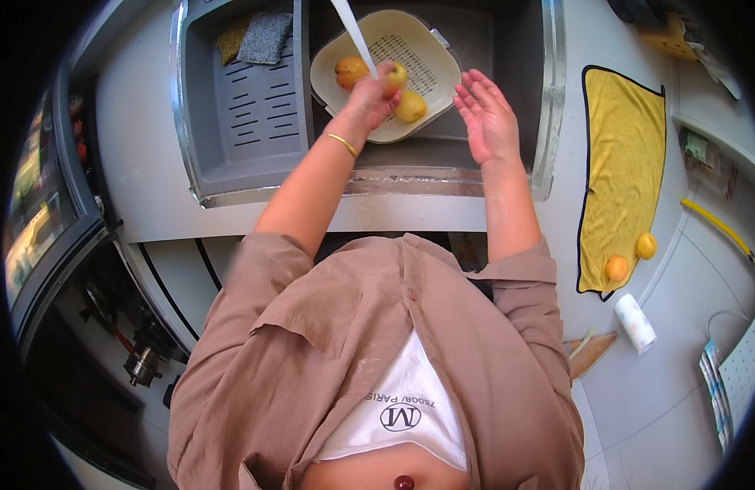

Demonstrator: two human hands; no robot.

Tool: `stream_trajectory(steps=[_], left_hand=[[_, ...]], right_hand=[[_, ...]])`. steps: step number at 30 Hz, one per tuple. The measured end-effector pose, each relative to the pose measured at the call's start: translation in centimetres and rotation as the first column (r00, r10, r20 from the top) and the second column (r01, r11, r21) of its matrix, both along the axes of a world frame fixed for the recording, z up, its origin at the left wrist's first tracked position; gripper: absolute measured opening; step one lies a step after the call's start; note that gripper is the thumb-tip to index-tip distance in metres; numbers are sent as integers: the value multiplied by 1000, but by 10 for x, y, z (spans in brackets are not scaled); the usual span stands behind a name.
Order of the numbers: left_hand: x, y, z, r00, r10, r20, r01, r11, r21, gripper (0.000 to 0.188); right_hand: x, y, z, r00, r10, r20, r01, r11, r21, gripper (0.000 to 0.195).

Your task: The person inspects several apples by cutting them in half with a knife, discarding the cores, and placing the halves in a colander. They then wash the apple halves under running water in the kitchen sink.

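Note:
A cream plastic colander (pixel 435 98) stands tilted in the dark sink basin, with an orange-yellow fruit (pixel 351 71) and a yellow fruit (pixel 410 106) in it. My left hand (pixel 372 98) is over the colander, its fingers around a red-yellow fruit (pixel 394 79), beneath a stream of water (pixel 354 32). A gold bangle circles that wrist. To the right of the colander, my right hand (pixel 487 116) is raised with its palm up and slightly spread fingers, holding nothing. Its fingertips are near the colander's rim.
On the left, a grey slotted drainer tray (pixel 245 162) holds a silver scouring pad (pixel 265 38) and a gold one (pixel 232 43). Right of the sink lies a yellow cloth (pixel 625 153) with two orange-yellow fruits (pixel 617 268) at its near end, beside a paper towel roll (pixel 635 324).

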State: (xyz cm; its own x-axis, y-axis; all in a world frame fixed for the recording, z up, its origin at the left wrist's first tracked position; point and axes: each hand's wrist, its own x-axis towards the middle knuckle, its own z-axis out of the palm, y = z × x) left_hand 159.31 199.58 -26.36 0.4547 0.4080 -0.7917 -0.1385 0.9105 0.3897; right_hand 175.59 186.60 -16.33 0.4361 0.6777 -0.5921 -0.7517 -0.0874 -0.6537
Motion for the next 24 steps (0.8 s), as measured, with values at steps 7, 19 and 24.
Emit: stream_trajectory(steps=[7, 19, 24], left_hand=[[21, -27, -33, 545, 140, -827, 806, 184, 563, 69], [0, 4, -96, 521, -121, -845, 834, 284, 474, 60], [15, -16, -34, 720, -386, -576, 620, 730, 287, 47]], right_hand=[[14, -26, 10, 999, -2, 38, 3, 999, -36, 29], [106, -127, 61, 804, -335, 490, 348, 935, 69, 25], [201, -252, 55, 255, -342, 904, 771, 636, 24, 32]])
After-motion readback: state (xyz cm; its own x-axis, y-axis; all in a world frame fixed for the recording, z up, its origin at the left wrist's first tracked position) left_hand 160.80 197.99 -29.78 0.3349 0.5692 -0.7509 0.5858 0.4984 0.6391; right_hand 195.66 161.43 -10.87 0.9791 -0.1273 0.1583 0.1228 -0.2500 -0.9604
